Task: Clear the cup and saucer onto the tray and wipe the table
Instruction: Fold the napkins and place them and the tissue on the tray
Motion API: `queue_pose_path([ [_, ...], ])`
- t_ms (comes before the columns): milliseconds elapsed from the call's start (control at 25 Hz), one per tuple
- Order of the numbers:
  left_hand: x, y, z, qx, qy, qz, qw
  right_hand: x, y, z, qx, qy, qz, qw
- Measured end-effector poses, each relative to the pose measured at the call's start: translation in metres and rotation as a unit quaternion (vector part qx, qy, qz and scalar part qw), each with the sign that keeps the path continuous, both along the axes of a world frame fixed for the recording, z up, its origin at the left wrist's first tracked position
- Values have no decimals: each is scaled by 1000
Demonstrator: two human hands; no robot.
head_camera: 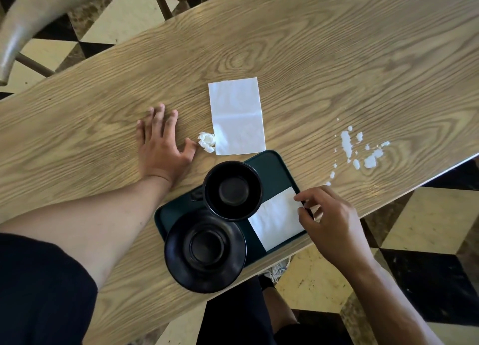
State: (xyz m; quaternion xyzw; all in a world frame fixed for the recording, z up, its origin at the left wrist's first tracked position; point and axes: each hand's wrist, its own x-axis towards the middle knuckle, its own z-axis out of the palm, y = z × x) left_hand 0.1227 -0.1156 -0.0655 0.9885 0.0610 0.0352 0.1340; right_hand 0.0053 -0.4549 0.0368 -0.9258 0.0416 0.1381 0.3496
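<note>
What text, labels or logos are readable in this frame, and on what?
None readable.
Flat napkin on the table: blank white, fold creases only.
Napkin on the tray: blank.
Cup, saucer, tray: plain dark surfaces, no print or logo visible.
White spill and crumpled wad: no marks.
</note>
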Motion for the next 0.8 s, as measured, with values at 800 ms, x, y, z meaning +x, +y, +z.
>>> queue_pose_path([
  [800, 0, -2, 6, -6, 7, 0, 1000, 6, 12, -21, 19, -9, -83, 996],
])
